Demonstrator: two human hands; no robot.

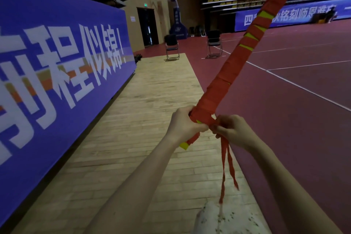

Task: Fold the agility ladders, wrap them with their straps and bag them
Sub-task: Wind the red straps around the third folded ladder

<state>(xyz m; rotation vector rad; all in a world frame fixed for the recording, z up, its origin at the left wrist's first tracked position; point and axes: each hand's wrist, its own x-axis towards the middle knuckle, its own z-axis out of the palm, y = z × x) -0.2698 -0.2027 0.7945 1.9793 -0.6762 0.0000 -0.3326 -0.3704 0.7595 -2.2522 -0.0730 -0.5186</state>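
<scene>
Folded ladder: a long, flat bundle of yellow rungs bound in orange strap, held up in the air and slanting away to the upper right, well above the wooden floor; I judge the tilt keeps its unwrapped lower end within reach.
Left hand: fingers curled round the ladder near its lower end, likely to steady the stack so the rungs stay together.
Right hand: just right of the ladder's lower end, fingers pinching the strap where it leaves the bundle, probably keeping the winding taut.
Loose strap tails: two orange ends hang straight down from the right hand, below the ladder; strap length remains to wind or tie.
Stage: wrapping seems nearly finished; bagging not yet begun.
White speckled cloth: below the ladder at the bottom edge; I cannot tell whether it is a bag.
Surroundings: beyond the ladder, a blue banner and two chairs.
</scene>
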